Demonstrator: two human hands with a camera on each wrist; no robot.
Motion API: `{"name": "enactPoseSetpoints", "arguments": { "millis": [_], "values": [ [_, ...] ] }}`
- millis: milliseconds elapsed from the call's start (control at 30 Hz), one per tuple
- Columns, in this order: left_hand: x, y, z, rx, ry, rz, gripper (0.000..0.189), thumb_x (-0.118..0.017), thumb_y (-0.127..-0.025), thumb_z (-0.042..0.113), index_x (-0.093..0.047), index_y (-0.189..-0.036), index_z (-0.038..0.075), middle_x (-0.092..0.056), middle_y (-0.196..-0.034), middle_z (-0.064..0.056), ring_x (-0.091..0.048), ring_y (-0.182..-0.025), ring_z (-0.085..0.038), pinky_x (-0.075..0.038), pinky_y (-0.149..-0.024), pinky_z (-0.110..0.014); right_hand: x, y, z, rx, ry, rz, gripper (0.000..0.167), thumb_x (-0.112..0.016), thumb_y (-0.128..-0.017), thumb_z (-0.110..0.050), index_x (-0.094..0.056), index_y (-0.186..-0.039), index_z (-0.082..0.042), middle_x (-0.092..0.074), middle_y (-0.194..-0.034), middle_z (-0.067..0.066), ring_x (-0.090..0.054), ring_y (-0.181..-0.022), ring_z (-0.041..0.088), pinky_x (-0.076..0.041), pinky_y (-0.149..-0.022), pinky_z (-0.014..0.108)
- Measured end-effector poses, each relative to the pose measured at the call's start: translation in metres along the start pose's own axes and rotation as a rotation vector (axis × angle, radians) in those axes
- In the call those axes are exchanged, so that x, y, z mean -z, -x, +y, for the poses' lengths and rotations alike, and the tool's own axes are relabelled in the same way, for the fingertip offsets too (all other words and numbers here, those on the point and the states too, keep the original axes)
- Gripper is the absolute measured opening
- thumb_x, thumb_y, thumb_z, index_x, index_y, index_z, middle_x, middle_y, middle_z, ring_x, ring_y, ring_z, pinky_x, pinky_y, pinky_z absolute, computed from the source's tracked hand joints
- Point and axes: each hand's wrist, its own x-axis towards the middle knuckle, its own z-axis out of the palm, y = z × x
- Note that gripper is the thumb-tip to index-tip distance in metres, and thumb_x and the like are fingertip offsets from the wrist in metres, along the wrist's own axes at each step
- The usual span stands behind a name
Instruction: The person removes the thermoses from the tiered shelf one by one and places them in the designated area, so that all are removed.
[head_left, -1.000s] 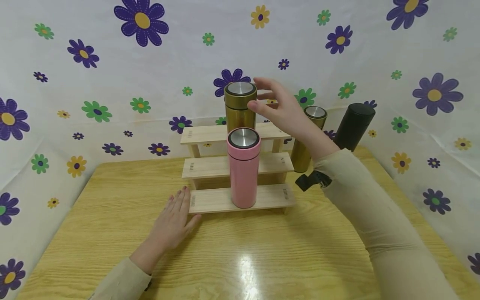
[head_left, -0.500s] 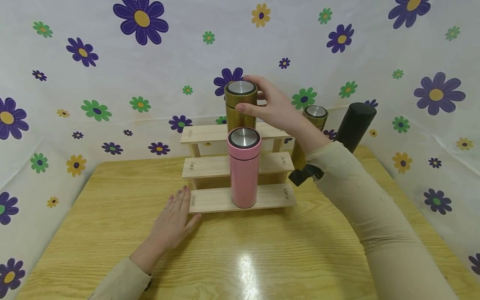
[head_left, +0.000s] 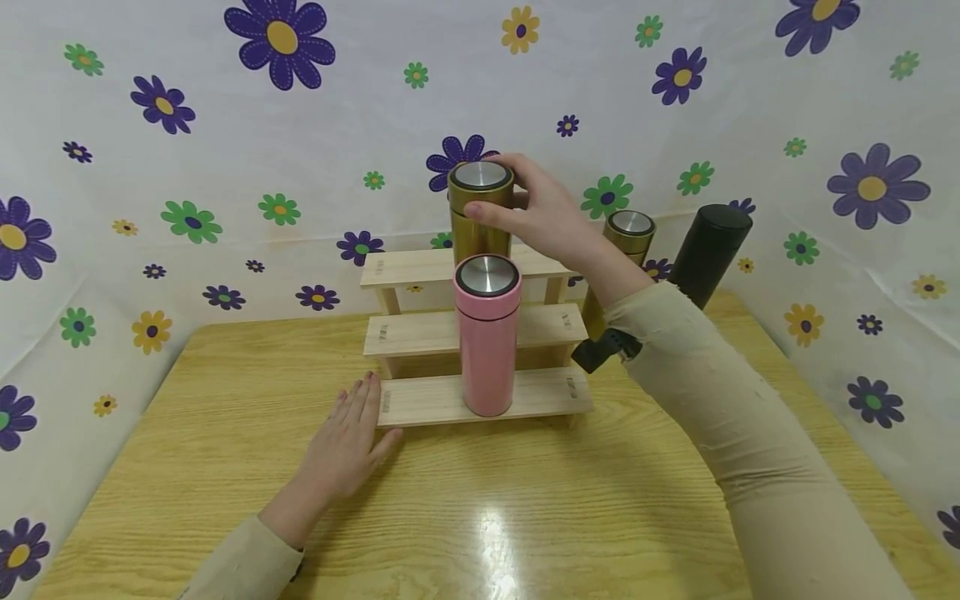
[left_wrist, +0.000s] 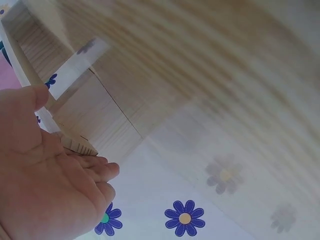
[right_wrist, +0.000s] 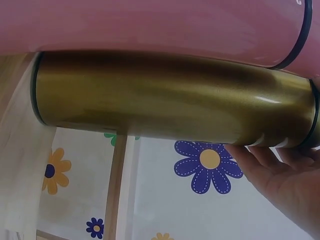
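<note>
A gold thermos bottle with a steel-topped lid stands upright on the top step of a three-step wooden rack. My right hand grips it near the lid, thumb across the front and fingers round the back. In the right wrist view, fingertips lie along the gold bottle's side. On the lowest step a pink thermos bottle stands upright, overlapping the gold one's base in the head view. My left hand, fingers straight, lies against the left end of that lowest step; the left wrist view shows the palm.
Behind my right forearm, right of the rack, stand a second gold thermos bottle and a black bottle. The wooden table reaches back to a white flowered cloth.
My right hand has moved left and closed round the top of the gold thermos bottle, its thumb now farther across the front. My left hand and the pink bottle stay in place.
</note>
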Motion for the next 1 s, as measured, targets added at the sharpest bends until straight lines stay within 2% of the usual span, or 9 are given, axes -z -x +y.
{"name": "enactPoseSetpoints", "arguments": {
  "millis": [433,633,1000],
  "values": [
    [0.000,-0.001,0.001,-0.003,-0.001,0.001,0.078,-0.047,-0.100,0.040,-0.012,-0.148,-0.010,-0.016,-0.154,-0.025,-0.018,-0.141,-0.037,-0.012,-0.116,-0.048,0.002,0.003,0.003,0.046,-0.050,0.070,0.061,-0.069,-0.088,-0.033,-0.042,-0.139,-0.014,-0.049,-0.132,0.003,-0.052,-0.121,0.027,-0.047,-0.096,0.040],
    [0.000,-0.001,0.001,-0.005,-0.009,0.002,0.078,-0.046,-0.100,0.040,-0.011,-0.148,-0.010,-0.016,-0.154,-0.025,-0.018,-0.141,-0.037,-0.012,-0.116,-0.048,0.014,0.008,-0.003,0.060,-0.081,0.140,0.059,-0.069,-0.088,-0.030,-0.044,-0.138,-0.014,-0.051,-0.131,0.005,-0.052,-0.121,0.027,-0.046,-0.098,0.042],
    [0.003,0.001,0.002,-0.009,-0.008,0.011,0.077,-0.048,-0.100,0.038,-0.013,-0.148,-0.012,-0.019,-0.153,-0.027,-0.020,-0.141,-0.038,-0.014,-0.116,-0.049,0.038,0.028,-0.003,0.024,-0.038,0.224,0.062,-0.070,-0.088,-0.032,-0.042,-0.141,-0.015,-0.049,-0.135,0.007,-0.050,-0.124,0.028,-0.045,-0.100,0.042]
  ]
}}
